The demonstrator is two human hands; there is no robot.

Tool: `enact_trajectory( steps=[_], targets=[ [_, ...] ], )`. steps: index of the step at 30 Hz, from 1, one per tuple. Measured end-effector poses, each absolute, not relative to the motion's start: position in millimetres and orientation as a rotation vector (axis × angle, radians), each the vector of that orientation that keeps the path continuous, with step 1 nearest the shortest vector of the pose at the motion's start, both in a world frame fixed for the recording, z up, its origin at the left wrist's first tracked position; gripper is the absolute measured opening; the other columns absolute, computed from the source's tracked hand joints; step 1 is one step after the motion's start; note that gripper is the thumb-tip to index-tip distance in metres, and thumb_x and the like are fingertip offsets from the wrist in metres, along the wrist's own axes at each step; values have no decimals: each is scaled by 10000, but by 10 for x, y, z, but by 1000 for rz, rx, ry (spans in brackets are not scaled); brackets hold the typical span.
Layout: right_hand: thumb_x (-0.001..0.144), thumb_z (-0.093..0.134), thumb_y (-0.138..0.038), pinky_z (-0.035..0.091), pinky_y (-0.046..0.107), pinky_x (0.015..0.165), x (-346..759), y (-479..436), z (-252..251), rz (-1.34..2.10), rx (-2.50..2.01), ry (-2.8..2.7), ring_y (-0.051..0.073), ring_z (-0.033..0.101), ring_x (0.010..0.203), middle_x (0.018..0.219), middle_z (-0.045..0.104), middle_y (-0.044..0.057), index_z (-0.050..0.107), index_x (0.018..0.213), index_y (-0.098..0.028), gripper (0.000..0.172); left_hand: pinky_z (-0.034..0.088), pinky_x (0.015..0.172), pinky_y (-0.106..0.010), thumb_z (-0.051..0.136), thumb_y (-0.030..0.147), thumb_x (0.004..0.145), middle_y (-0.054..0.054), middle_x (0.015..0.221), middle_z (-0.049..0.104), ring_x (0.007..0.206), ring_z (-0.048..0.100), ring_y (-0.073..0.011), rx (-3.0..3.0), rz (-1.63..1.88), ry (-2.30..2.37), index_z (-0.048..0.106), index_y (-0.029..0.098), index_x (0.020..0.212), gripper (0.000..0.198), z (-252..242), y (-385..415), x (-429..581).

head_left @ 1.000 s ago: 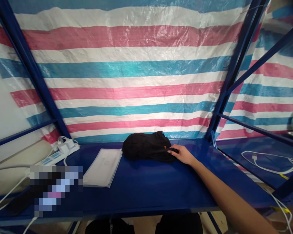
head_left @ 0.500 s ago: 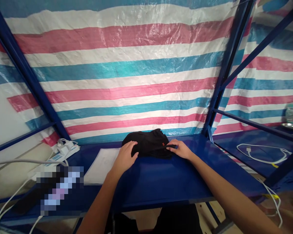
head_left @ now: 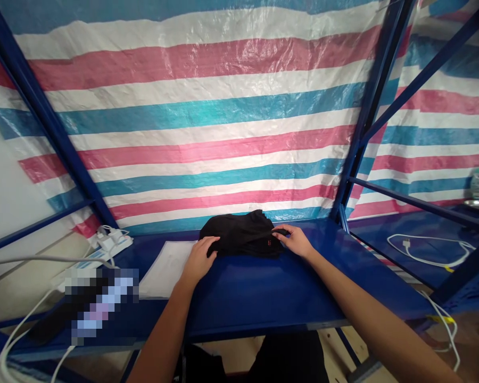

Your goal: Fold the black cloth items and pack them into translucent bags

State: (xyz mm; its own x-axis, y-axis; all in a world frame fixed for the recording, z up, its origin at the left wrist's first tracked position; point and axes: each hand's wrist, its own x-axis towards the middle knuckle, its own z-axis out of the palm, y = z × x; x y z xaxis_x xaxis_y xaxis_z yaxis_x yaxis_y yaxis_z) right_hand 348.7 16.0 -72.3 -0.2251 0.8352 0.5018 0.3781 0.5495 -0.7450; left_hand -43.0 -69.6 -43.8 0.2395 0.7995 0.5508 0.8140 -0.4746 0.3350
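Note:
A bunched black garment (head_left: 239,234) with small red lettering near its right end lies at the back of the blue desk (head_left: 259,298). At its right end, my right hand (head_left: 293,240) pinches a fold of the cloth between thumb and fingers. My left hand (head_left: 201,259) is at the garment's left end, with thumb and curled fingers closed about its near edge. Whatever lies under the cloth is hidden.
White papers (head_left: 165,268) lie left of my left hand. Further left are a power strip (head_left: 114,242), cables and a blurred-out device (head_left: 104,306). A striped plastic sheet (head_left: 223,117) hangs behind, between blue metal posts. A coiled white cable (head_left: 427,260) lies at right.
My left hand has shifted slightly left and down along the garment's edge. My right hand has lifted its pinched fold a little away from me, and the red lettering now sits lower.

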Motion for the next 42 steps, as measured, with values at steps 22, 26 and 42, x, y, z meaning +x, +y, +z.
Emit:
enact_trajectory(
  steps=[22,26,42],
  targets=[
    [758,947,-533,545,222,404,3864,-211,-308,2264,-721,-2315,177,723,500,797,797,64,779,1055,-135,524,571,1012,-341,671,361,983,-30,1224,799,1136,736,-253,-2999,-739,-1878,798,315,1213,267,72,-2138,-294],
    [770,942,-521,488,188,387,3836,-185,-319,2105,-690,-2138,122,653,433,726,740,3,748,1067,-145,517,570,995,-330,675,470,983,-25,1264,791,1166,726,-269,-2987,-822,-2052,788,304,1238,324,287,-2128,-350],
    [779,833,-589,443,260,566,3806,125,-679,1136,-1125,-2147,148,576,657,892,687,14,644,951,-203,464,531,852,-381,618,485,953,-76,1039,769,960,734,-291,-2601,-791,-2312,642,215,1085,301,-227,-1405,-10]
  ],
)
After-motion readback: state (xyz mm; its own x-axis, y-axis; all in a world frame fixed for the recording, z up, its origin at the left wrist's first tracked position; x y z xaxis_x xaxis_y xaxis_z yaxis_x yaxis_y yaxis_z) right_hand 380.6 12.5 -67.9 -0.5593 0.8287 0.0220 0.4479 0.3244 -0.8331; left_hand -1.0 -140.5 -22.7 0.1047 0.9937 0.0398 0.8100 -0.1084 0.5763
